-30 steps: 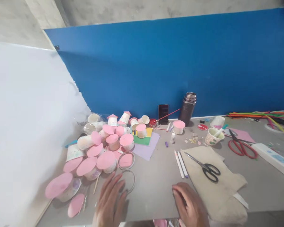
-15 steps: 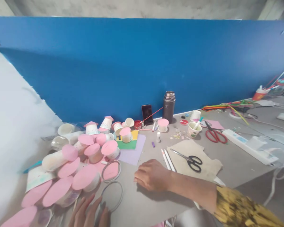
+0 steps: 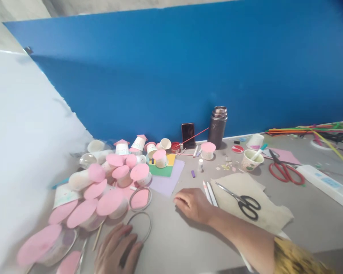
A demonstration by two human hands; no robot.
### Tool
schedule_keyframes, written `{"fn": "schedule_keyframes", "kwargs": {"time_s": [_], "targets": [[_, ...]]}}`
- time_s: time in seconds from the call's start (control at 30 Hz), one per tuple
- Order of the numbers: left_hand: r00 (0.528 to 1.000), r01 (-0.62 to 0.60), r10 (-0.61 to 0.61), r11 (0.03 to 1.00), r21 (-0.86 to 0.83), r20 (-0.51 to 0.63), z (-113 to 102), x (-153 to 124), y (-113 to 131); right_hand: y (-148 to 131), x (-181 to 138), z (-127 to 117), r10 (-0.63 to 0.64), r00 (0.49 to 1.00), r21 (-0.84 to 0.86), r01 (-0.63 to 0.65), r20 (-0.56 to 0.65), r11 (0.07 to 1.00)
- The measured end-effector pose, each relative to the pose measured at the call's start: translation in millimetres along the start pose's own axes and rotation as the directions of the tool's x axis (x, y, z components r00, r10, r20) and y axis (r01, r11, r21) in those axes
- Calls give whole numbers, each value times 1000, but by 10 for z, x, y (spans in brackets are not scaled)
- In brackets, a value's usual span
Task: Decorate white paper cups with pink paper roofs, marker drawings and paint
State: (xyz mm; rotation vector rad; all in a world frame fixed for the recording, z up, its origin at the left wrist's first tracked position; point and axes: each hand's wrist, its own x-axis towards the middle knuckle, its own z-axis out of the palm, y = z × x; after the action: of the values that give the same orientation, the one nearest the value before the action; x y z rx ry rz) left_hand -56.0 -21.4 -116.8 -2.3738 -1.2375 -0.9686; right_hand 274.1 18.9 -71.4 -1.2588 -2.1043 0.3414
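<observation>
Far left of the flask and much nearer, the left hand is cut at the wrist by the bottom edge — whether its fingertips touch the wire ring is unclear. Nearer than the flask and slightly left, the right hand lies knuckles up; anything beneath its palm is hidden. Its forearm covers the near corner of the cloth, and the patterned sleeve runs off the bottom edge. Far left of the flask, the nearest pink discs are blurred and cropped. The scraps just in front of the flask are too small to tell.
</observation>
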Motion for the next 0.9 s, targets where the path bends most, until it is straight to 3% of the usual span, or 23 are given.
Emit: {"fn": "schedule_keyframes", "kwargs": {"time_s": [0.07, 0.13, 0.37, 0.5, 0.73, 0.9], "targets": [[995, 100, -100, 995, 8, -3, -34, 40, 99, 25, 3, -33, 28, 1000, 34, -27, -5, 999], [993, 115, -115, 993, 23, 7, -62, 94, 194, 52, 1, -63, 27, 999, 44, -26, -28, 999], [945, 298, -282, 952, -76, 166, -112, 143, 322, 87, 8, -100, 23, 998, 36, -21, -65, 999], [939, 338, -316, 922, -191, 139, -148, 144, 347, 107, 24, -123, 18, 998, 10, -17, -54, 1000], [933, 317, -353, 899, -303, -71, -266, 219, 430, 187, 54, -166, 49, 998, -12, -49, -29, 999], [987, 79, -113, 961, -266, -114, -314, 622, 582, 141, 78, -187, 97, 995, -35, -96, 30, 995]]}}
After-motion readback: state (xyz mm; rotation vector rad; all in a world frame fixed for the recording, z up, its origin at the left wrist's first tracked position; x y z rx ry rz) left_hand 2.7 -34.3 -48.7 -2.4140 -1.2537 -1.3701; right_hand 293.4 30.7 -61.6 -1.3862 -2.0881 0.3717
